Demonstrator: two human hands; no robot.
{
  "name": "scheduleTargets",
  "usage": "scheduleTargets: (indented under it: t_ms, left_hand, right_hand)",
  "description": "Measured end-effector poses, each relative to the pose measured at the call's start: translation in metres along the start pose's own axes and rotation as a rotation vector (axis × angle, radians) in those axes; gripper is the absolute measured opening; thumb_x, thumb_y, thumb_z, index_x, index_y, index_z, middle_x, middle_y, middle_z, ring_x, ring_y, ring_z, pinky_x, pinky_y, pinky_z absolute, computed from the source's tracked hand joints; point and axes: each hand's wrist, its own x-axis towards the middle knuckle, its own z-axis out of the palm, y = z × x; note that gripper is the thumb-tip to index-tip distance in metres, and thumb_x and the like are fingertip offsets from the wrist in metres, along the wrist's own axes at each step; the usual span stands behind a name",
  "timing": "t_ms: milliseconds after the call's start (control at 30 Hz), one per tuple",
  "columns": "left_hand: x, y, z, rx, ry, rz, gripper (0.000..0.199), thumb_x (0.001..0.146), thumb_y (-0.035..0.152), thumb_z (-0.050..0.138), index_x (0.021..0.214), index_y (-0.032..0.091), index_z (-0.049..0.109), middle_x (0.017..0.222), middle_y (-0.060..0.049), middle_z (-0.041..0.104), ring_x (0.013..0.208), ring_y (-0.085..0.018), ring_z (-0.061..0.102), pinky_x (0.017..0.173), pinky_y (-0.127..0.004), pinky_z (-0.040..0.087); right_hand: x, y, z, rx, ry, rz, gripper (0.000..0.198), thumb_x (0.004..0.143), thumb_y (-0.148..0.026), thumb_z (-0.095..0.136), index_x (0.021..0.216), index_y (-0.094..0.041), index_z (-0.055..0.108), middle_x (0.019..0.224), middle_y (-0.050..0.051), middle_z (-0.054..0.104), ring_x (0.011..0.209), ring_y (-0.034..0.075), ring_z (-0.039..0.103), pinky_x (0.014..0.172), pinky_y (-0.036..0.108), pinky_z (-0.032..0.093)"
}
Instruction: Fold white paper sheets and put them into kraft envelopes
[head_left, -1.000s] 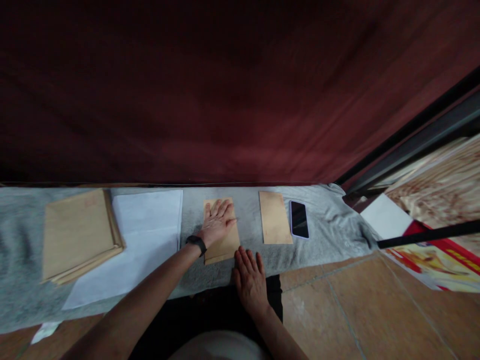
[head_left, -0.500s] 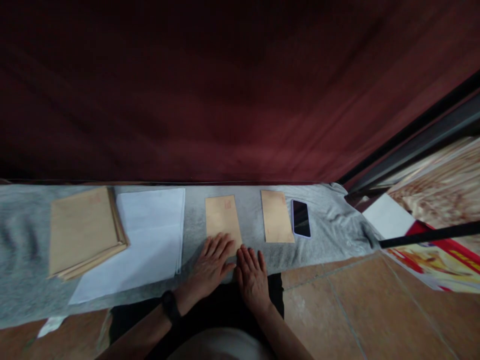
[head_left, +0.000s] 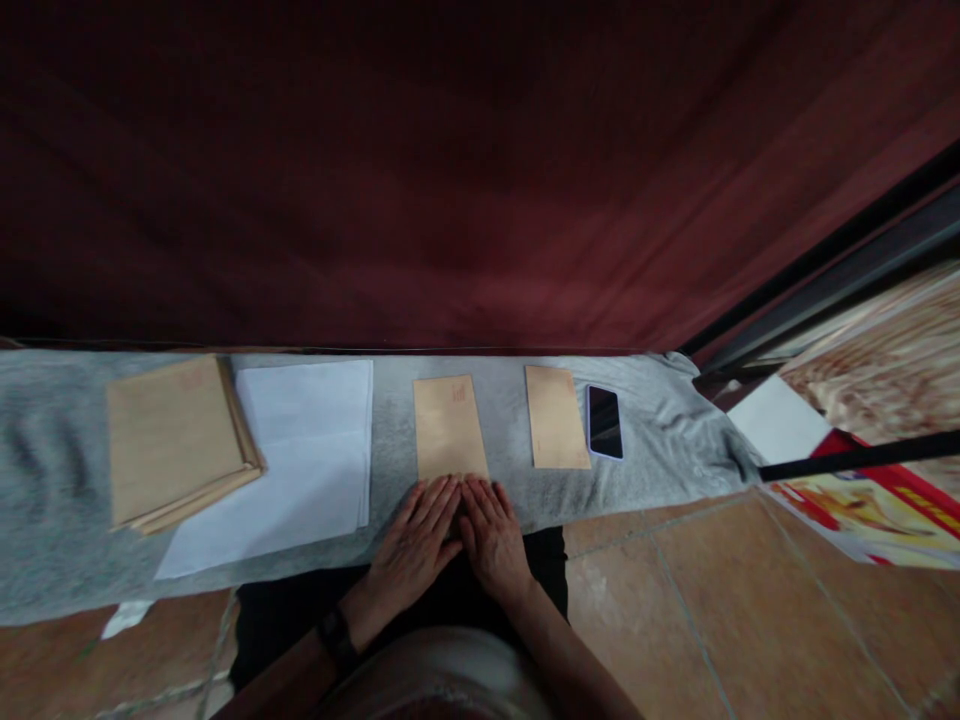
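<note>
A brown paper envelope [head_left: 450, 425] with small red print lies on the grey cloth in front of me. My left hand [head_left: 421, 535] rests flat on its near end, fingers stretched out. Beside it, my right hand [head_left: 491, 530] also presses flat on the near edge, its fingertips close to those of the left. Both palms face down, and they hide the envelope's near end. To the right is a second brown envelope [head_left: 556, 418], with a phone [head_left: 604, 422] in a pale purple case next to it.
On the left, a stack of brown envelopes [head_left: 176, 435] partly covers white paper sheets [head_left: 311, 450]. Grey cloth [head_left: 660, 430] covers the narrow surface, backed by a dark red upright panel [head_left: 450, 200]. A printed box [head_left: 870, 505] stands at right beyond a black bar, above floor tiles [head_left: 660, 600].
My right hand has moved up onto the envelope's near end. My left hand has drawn back slightly toward me, and the fingertips of both hands have come together there.
</note>
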Motion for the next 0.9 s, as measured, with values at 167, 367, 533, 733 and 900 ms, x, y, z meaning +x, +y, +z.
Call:
scheduleTargets:
  t_ms: [167,367,533,733,900]
  left_hand:
    - [-0.011,-0.009,-0.004,0.001,0.025,0.002,0.066,0.1,0.043,0.045,0.158,0.014,0.032,0.161,-0.013,0.039,0.149,-0.026,0.036,0.125,-0.044,0.021]
    - [-0.023,-0.012,-0.005,-0.004,0.086,-0.091,0.066,0.099,0.049,0.046,0.154,0.013,0.039,0.157,-0.017,0.044,0.146,-0.03,0.042,0.12,-0.046,0.032]
    - [-0.024,-0.01,-0.005,-0.059,0.117,-0.199,0.053,0.1,0.04,0.047,0.146,0.016,0.05,0.153,-0.016,0.051,0.141,-0.031,0.048,0.114,-0.047,0.041]
    - [-0.008,-0.014,0.003,-0.357,0.181,-0.454,0.042,0.096,0.033,0.049,0.134,0.02,0.061,0.133,-0.013,0.066,0.123,-0.03,0.061,0.103,-0.05,0.051]
    - [0.012,-0.021,-0.001,-0.801,0.202,-0.788,0.059,0.082,0.043,0.062,0.136,0.02,0.058,0.116,-0.01,0.071,0.101,-0.027,0.069,0.09,-0.045,0.056]
  right_hand:
    - [-0.003,0.005,0.002,-0.015,0.029,0.009,0.047,0.103,-0.02,0.046,0.149,-0.018,0.047,0.151,0.008,0.053,0.144,0.021,0.045,0.123,0.046,0.032]
    - [-0.01,0.015,0.001,-0.064,0.041,0.063,0.049,0.103,-0.02,0.045,0.152,-0.018,0.044,0.154,0.009,0.05,0.143,0.023,0.046,0.123,0.048,0.032]
    - [-0.011,0.016,0.001,-0.076,0.053,0.09,0.05,0.103,-0.02,0.045,0.153,-0.019,0.044,0.154,0.008,0.05,0.142,0.023,0.047,0.123,0.047,0.032]
    - [-0.008,0.011,0.0,-0.055,0.079,0.123,0.048,0.103,-0.02,0.044,0.151,-0.02,0.046,0.152,0.007,0.053,0.142,0.022,0.047,0.124,0.046,0.03]
    - [-0.008,0.009,-0.002,-0.052,0.083,0.115,0.048,0.102,-0.018,0.044,0.15,-0.018,0.047,0.151,0.008,0.053,0.142,0.023,0.046,0.123,0.047,0.031]
